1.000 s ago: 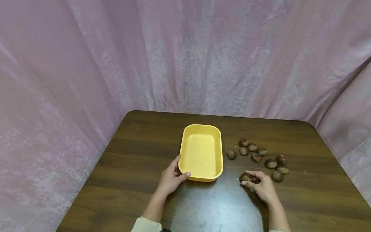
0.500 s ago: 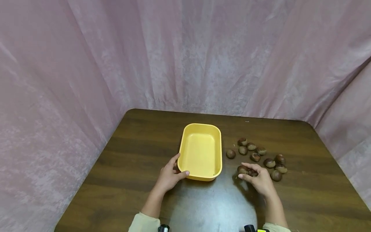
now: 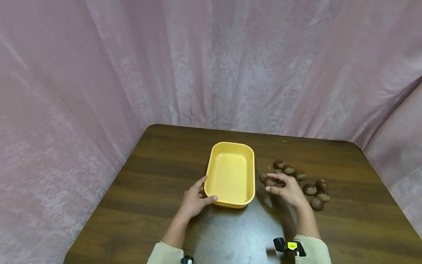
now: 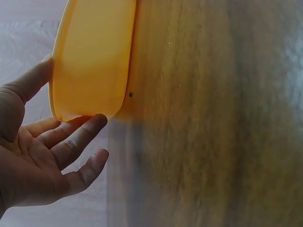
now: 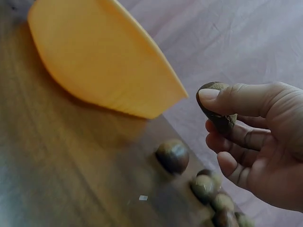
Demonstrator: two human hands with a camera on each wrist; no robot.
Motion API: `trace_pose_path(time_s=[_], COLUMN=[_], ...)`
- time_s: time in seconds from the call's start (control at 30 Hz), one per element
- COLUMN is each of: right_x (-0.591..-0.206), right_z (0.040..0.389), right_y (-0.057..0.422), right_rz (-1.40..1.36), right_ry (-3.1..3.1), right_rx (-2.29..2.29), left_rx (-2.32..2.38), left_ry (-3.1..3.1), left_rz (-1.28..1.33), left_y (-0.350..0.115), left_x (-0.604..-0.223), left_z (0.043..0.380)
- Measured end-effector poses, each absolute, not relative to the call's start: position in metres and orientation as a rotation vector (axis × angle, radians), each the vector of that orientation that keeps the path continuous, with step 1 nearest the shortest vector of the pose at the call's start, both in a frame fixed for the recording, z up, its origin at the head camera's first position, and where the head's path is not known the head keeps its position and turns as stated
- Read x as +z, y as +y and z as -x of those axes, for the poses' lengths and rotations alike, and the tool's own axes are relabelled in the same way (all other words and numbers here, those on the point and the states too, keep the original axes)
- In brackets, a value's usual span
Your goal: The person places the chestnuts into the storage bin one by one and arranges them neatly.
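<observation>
My left hand [image 3: 192, 201] holds the near-left corner of a yellow rectangular tray [image 3: 251, 176]. In the left wrist view its thumb lies against one side of the tray [image 4: 90, 56], and the other fingers bend under the near end. To the right, my right hand [image 3: 291, 190] pinches a brown chestnut [image 5: 215, 106] between thumb and fingers, raised above the table. More brown shows between those fingers in the head view. Just past the fingertips lies a loose chestnut [image 3: 263, 177] beside the tray. The right hand partly hides other chestnuts behind it.
Several chestnuts [image 3: 288, 169] lie behind the right hand, and another cluster [image 3: 321, 196] sits to its right. All rest on a dark wooden table [image 3: 158, 165]. Pink curtains [image 3: 230, 73] hang along its back and sides. A small white scrap [image 5: 143, 197] lies near the chestnuts.
My right hand has lifted the chestnut and carried it forward and left toward the tray. The left hand and the tray have stayed in place; the head view shifted slightly.
</observation>
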State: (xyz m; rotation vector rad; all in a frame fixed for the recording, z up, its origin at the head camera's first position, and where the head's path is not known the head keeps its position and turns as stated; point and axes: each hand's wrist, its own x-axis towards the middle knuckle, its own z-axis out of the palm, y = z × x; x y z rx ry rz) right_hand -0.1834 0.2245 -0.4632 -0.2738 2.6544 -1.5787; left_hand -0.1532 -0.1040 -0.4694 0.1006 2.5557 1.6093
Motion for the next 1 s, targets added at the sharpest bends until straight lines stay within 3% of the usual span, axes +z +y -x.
trace_pose_path(time_s=[1.0], right_x=[-0.424], right_z=[0.257], right_y=[0.180], right_rz=[0.481], right_ry=[2.557], right_rx=[-1.477], left_rx=[1.588], left_ry=[2.567], left_rz=[-0.040], left_y=[-0.099], left_x=[-0.469], left_z=[0.152])
